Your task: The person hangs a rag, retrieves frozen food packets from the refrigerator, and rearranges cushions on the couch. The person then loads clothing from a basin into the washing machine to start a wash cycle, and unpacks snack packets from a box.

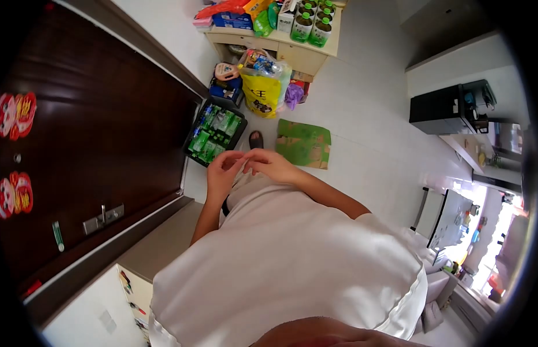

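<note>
Loosely curled, the left hand (223,168) and right hand (272,165) bring their fingertips close together; whether anything thin is pinched there, I cannot tell. Just beyond the left hand sits a rectangular black plastic crate (227,108) of glossy green packets (214,134), their print unreadable. Ahead of the right hand lies a flat green-and-brown mat (303,143). Farther out stands a crinkled yellow plastic bag (262,92), contents partly hidden. Nearer, a smooth pale shirt (292,254) covers the torso.
</note>
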`<move>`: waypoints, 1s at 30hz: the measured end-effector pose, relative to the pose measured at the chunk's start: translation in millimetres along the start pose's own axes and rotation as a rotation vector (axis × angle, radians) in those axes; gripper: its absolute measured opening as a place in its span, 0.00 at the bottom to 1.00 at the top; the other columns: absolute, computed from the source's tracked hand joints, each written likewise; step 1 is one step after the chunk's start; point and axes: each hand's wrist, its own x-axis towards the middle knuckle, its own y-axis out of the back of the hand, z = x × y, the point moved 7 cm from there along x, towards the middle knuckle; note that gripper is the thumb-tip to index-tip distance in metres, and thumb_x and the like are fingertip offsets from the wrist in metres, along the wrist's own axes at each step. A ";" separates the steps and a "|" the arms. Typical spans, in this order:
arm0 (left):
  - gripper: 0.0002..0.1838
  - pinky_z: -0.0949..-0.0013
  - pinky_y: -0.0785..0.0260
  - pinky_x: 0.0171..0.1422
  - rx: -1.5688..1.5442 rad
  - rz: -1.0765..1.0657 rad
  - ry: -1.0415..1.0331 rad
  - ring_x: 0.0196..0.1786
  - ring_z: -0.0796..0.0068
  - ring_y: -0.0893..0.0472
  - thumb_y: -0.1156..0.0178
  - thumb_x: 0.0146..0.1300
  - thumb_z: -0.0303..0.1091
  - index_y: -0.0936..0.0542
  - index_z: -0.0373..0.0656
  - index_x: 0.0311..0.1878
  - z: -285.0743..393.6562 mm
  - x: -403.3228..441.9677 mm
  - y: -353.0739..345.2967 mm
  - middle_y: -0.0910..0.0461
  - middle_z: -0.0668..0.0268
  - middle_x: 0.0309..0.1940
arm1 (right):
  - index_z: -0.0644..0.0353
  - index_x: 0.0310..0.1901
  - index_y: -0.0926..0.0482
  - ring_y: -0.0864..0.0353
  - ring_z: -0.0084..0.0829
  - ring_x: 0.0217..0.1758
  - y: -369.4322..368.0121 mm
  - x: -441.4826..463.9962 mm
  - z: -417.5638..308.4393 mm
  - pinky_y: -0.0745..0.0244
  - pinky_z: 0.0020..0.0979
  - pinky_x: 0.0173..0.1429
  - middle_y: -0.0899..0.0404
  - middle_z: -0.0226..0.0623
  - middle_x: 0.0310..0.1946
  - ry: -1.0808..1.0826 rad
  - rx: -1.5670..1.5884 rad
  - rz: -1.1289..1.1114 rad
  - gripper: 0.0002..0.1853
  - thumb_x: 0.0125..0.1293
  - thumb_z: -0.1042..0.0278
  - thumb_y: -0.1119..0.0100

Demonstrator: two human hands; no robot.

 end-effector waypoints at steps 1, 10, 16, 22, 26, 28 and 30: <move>0.09 0.76 0.23 0.47 0.004 -0.052 -0.011 0.42 0.80 0.15 0.31 0.68 0.25 0.15 0.36 0.49 0.3 20.0 -10.3 0.12 0.66 0.41 | 0.62 0.57 0.19 0.15 0.26 0.50 17.4 2.8 -8.7 0.20 0.29 0.52 0.14 0.35 0.47 0.020 -0.034 0.024 0.13 0.76 0.76 0.48; 0.09 0.74 0.22 0.51 0.007 -0.438 0.022 0.44 0.79 0.14 0.30 0.67 0.25 0.15 0.37 0.49 36.2 213.2 -87.6 0.12 0.65 0.40 | 0.59 0.60 0.20 0.19 0.20 0.45 155.2 55.5 -67.9 0.23 0.25 0.51 0.14 0.31 0.46 0.029 -0.070 0.387 0.16 0.76 0.78 0.51; 0.10 0.73 0.23 0.49 0.018 -0.550 -0.041 0.41 0.80 0.15 0.30 0.67 0.27 0.15 0.37 0.50 50.0 306.0 -91.5 0.12 0.65 0.40 | 0.59 0.62 0.21 0.20 0.19 0.44 187.8 105.5 -113.4 0.23 0.24 0.51 0.13 0.31 0.47 0.121 -0.095 0.533 0.16 0.77 0.76 0.51; 0.11 0.73 0.24 0.49 0.089 -0.672 -0.027 0.42 0.79 0.15 0.32 0.70 0.30 0.16 0.39 0.52 57.2 326.2 -99.1 0.12 0.64 0.43 | 0.61 0.60 0.20 0.18 0.21 0.46 196.1 117.6 -116.5 0.22 0.26 0.52 0.14 0.33 0.48 0.030 -0.011 0.568 0.14 0.78 0.75 0.50; 0.11 0.73 0.24 0.51 0.017 -0.679 0.006 0.44 0.80 0.16 0.33 0.72 0.31 0.17 0.39 0.53 53.6 325.5 -96.4 0.13 0.65 0.44 | 0.61 0.57 0.18 0.17 0.22 0.48 204.5 132.9 -125.3 0.21 0.26 0.52 0.13 0.32 0.46 0.016 -0.084 0.549 0.12 0.79 0.72 0.47; 0.11 0.74 0.25 0.51 -0.023 -0.626 -0.019 0.45 0.80 0.17 0.33 0.72 0.32 0.17 0.39 0.53 55.6 332.2 -88.3 0.14 0.67 0.44 | 0.61 0.57 0.18 0.17 0.22 0.49 203.0 142.9 -133.5 0.21 0.27 0.52 0.14 0.32 0.46 0.025 -0.113 0.529 0.12 0.79 0.72 0.47; 0.10 0.73 0.24 0.51 0.009 -0.597 -0.063 0.44 0.79 0.16 0.34 0.72 0.31 0.18 0.39 0.53 59.6 337.7 -80.3 0.14 0.67 0.43 | 0.60 0.58 0.19 0.17 0.22 0.49 196.8 151.0 -144.1 0.21 0.28 0.52 0.14 0.32 0.45 0.007 -0.105 0.487 0.12 0.79 0.73 0.47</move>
